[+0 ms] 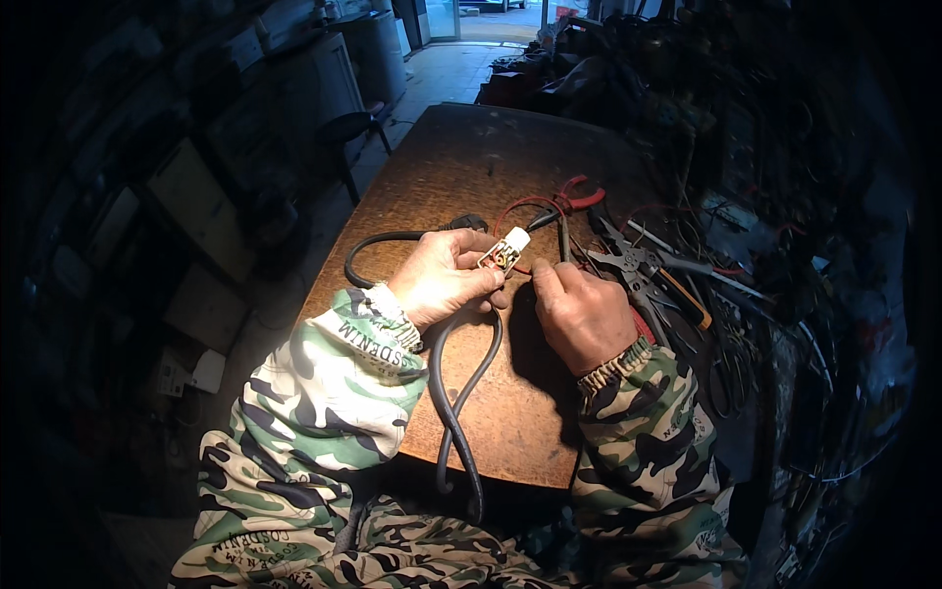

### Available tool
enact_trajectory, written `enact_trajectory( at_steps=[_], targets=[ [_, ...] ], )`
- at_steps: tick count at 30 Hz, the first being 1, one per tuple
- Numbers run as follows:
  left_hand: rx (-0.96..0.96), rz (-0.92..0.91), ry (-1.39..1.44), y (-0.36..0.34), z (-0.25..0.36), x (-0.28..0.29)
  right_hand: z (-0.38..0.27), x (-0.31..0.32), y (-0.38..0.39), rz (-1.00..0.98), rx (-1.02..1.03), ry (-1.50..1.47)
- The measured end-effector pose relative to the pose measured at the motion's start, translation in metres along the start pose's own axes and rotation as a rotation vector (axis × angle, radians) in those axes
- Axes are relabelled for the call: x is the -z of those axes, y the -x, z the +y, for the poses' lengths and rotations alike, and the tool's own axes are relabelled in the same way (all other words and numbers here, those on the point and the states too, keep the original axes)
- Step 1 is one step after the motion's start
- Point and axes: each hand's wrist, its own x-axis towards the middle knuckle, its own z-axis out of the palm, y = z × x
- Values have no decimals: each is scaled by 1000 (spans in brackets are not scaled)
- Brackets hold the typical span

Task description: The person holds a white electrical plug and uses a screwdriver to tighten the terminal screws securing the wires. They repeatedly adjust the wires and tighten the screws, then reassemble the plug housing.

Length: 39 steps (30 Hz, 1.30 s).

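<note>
Your left hand (440, 279) clamps a small white-ended fitting (513, 240) between thumb and fingers above the wooden table (432, 162), while your right hand (583, 312) curls just beside it, whether gripping anything cannot be told.

Bright pool on tabletop (535, 422); bluish daylight from far doorway (496, 24); rim dark, bent.
</note>
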Motion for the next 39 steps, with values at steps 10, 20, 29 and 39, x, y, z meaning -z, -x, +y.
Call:
enact_trajectory(
  at_steps=[10, 20, 29, 39],
  targets=[
    [-11, -25, -2, 3, 0, 0, -8, 5, -2, -4, 46, -178],
    [-6, -194, -86, 6, 4, 1, 22, 6, -7, -229, -560, -1420],
    [-150, -181, -139, 3, -7, -1, 28, 0, -6, -246, -576, -1387],
    [-275, -80, -552, 4, -12, -2, 27, 0, -6, -240, -542, -1405]
  ],
)
